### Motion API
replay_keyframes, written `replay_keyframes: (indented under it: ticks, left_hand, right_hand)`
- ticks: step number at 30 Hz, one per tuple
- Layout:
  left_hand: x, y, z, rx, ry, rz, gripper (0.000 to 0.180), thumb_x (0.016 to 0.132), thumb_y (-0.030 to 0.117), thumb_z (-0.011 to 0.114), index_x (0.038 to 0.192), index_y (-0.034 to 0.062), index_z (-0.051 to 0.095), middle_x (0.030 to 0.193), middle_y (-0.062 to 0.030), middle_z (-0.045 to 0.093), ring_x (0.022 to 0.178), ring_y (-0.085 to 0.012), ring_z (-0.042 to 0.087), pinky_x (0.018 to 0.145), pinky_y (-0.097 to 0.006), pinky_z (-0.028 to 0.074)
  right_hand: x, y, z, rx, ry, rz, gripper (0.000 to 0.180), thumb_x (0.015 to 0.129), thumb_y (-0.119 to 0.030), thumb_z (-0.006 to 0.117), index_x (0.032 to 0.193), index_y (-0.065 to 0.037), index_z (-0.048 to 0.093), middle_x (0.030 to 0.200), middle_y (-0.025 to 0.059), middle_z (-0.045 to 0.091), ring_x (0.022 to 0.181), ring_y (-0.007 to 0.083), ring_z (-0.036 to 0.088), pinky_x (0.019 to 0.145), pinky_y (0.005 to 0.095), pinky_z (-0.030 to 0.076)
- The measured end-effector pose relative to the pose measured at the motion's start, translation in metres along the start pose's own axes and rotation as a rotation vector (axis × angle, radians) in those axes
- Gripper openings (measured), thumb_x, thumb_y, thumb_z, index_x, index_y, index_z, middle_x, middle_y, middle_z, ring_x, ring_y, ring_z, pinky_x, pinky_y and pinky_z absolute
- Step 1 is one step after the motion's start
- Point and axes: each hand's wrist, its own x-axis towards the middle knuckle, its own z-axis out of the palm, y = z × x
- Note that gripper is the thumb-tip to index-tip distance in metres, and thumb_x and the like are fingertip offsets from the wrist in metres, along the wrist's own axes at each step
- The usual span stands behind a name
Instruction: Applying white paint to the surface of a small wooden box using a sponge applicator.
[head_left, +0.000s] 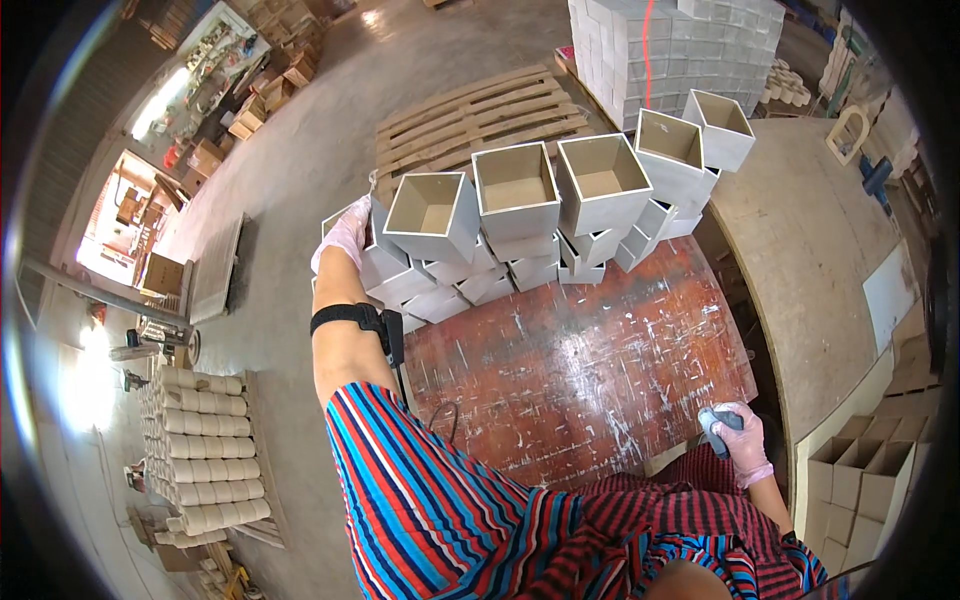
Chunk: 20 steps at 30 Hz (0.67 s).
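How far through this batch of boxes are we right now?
Looks done: open grey boxes are stacked in rows at the far edge of the red worktable, with a large finished-looking block behind. In hand: the left hand rests on the leftmost stack; the right hand holds a small grey tool. What is left cannot be judged; the near tabletop holds no box.
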Motion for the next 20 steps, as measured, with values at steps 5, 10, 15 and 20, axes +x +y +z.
replay_keyframes:
  ticks: [5, 10, 15, 20]
  left_hand:
    - [-0.053, 0.038, 0.002, 0.34, 0.152, -0.06, 0.078, 0.09, 0.066, 0.03, 0.138, 0.0071, 0.047, 0.145, -0.015, 0.043, 0.135, -0.0295, 0.04, 0.109, -0.04, 0.028]
    - [-0.088, 0.041, -0.002, 0.207, 0.342, 0.135, 0.068, 0.096, 0.053, 0.03, 0.118, -0.004, 0.06, 0.127, -0.0243, 0.056, 0.122, -0.039, 0.05, 0.1, -0.042, 0.039]
    - [-0.133, 0.012, 0.032, -0.119, 0.549, 0.826, 0.047, 0.099, 0.032, 0.038, 0.118, -0.004, 0.061, 0.119, -0.0215, 0.063, 0.112, -0.032, 0.059, 0.098, -0.041, 0.043]
    - [-0.227, 0.003, 0.109, 0.089, 0.259, 0.911, 0.047, 0.1, 0.029, 0.043, 0.135, -0.0026, 0.048, 0.135, -0.0192, 0.053, 0.128, -0.0272, 0.049, 0.111, -0.033, 0.031]
  right_hand:
    - [-0.005, 0.007, -0.005, 0.054, 0.003, 0.036, 0.029, 0.074, -0.005, 0.071, 0.101, 0.0, 0.064, 0.099, 0.0077, 0.064, 0.09, 0.0159, 0.061, 0.084, 0.0304, 0.049]
    - [-0.023, 0.007, -0.009, 0.08, 0.069, 0.012, 0.03, 0.074, -0.008, 0.072, 0.102, 0.0, 0.065, 0.1, 0.0074, 0.064, 0.092, 0.0164, 0.06, 0.085, 0.0314, 0.048]
    - [-0.053, 0.021, -0.021, 0.154, 0.19, 0.009, 0.028, 0.072, -0.005, 0.072, 0.099, -0.002, 0.067, 0.096, 0.0069, 0.065, 0.093, 0.0173, 0.062, 0.085, 0.03, 0.048]
    - [-0.097, 0.024, -0.042, 0.075, 0.241, 0.064, 0.034, 0.074, -0.013, 0.073, 0.106, -0.004, 0.067, 0.103, 0.0079, 0.065, 0.098, 0.0189, 0.061, 0.091, 0.0324, 0.047]
